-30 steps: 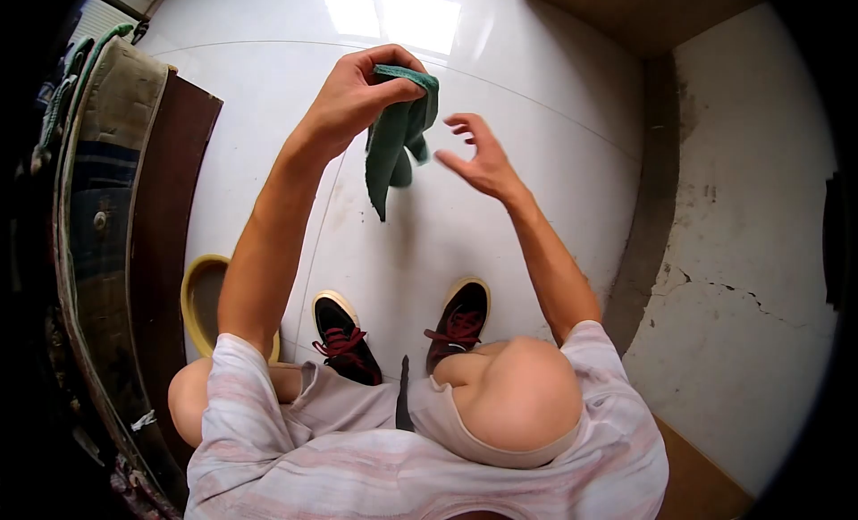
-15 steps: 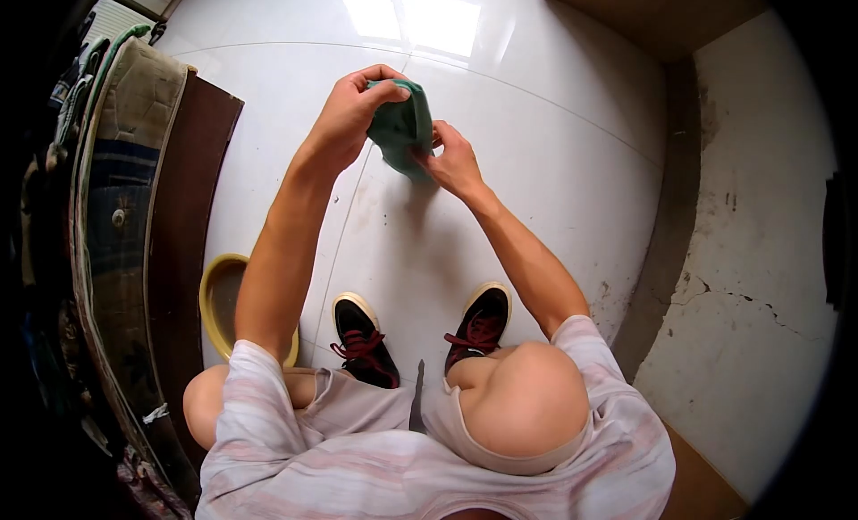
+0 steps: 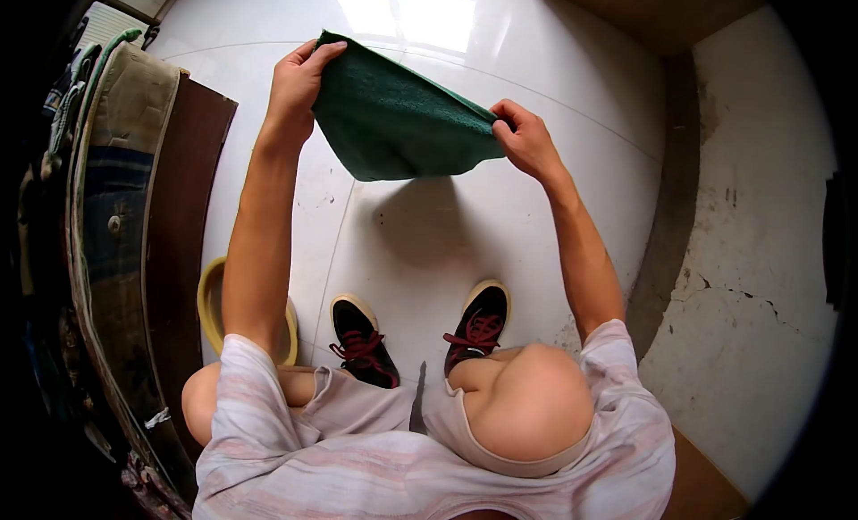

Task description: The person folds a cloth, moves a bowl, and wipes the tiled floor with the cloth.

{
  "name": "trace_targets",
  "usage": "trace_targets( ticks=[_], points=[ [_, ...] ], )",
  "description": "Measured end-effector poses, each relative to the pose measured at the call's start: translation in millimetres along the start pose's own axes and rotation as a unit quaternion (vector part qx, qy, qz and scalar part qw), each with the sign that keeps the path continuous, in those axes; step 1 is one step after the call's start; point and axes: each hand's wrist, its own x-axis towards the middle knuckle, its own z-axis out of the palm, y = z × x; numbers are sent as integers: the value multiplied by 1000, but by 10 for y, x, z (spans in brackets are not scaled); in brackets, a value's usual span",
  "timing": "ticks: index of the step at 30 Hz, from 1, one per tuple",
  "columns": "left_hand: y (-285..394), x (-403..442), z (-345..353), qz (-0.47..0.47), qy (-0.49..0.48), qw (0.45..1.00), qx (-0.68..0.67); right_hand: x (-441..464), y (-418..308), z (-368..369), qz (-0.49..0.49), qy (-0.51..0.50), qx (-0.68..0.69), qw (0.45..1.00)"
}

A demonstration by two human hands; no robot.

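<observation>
A dark green cloth [image 3: 402, 118] hangs stretched between my two hands, above the tiled floor. My left hand [image 3: 299, 80] pinches its upper left corner between thumb and fingers. At the opposite end, my right hand [image 3: 525, 138] is closed on the right corner, lower than the left one. The cloth's top edge slopes down from left to right and looks folded double near the right hand. Its lower edge hangs free, with a shadow on the floor below.
White floor tiles [image 3: 500, 225] lie beneath, with a few dark specks. A yellow basin [image 3: 211, 310] sits by my left forearm, partly hidden by it. A mattress [image 3: 121, 180] on a dark wooden bed frame [image 3: 183, 180] stands left; a cracked wall [image 3: 751, 243] rises right.
The cloth was bunched between my close hands and is now spread out. My left hand moved left and up; my right hand moved right.
</observation>
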Motion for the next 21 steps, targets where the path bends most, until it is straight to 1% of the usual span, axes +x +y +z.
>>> trace_targets(
  ticks=[1,3,5,6,7,10,11,12,13,15,17,18,19,20,21],
  points=[
    [-76,57,-3,-17,4,1000,1,-24,-33,-71,18,-31,-71,997],
    [-252,150,81,-13,-1,1000,8,-11,159,-123,31,-43,-65,996],
    [-469,302,135,-38,0,999,5,12,309,-168,64,-66,-114,989],
    [-588,395,147,-48,5,999,6,13,358,-186,62,-67,-115,989],
    [-685,458,159,-72,10,996,45,-7,398,-204,59,-79,-119,988],
    [-983,635,118,-148,2,988,50,-84,512,-286,61,-103,-125,985],
    [-1094,661,94,-150,3,987,49,-118,549,-318,67,-111,-125,984],
    [-1133,655,111,-172,9,984,53,-148,569,-345,67,-112,-126,983],
    [-1166,669,137,-192,14,980,54,-165,586,-381,79,-118,-151,978],
    [-1242,644,181,-193,6,980,56,-208,603,-411,93,-126,-178,971],
    [-1305,612,221,-194,-5,978,72,-247,600,-421,102,-98,-290,947],
    [-1294,598,238,-206,-17,974,90,-264,586,-425,102,-100,-291,946],
    [-1298,608,235,-208,-15,974,88,-281,570,-437,121,-111,-262,951],
    [-1297,612,226,-225,-48,970,72,-309,546,-445,141,-122,-233,954],
    [-1311,629,206,-241,-81,965,57,-372,441,-456,141,-125,-232,954]
  ],
)
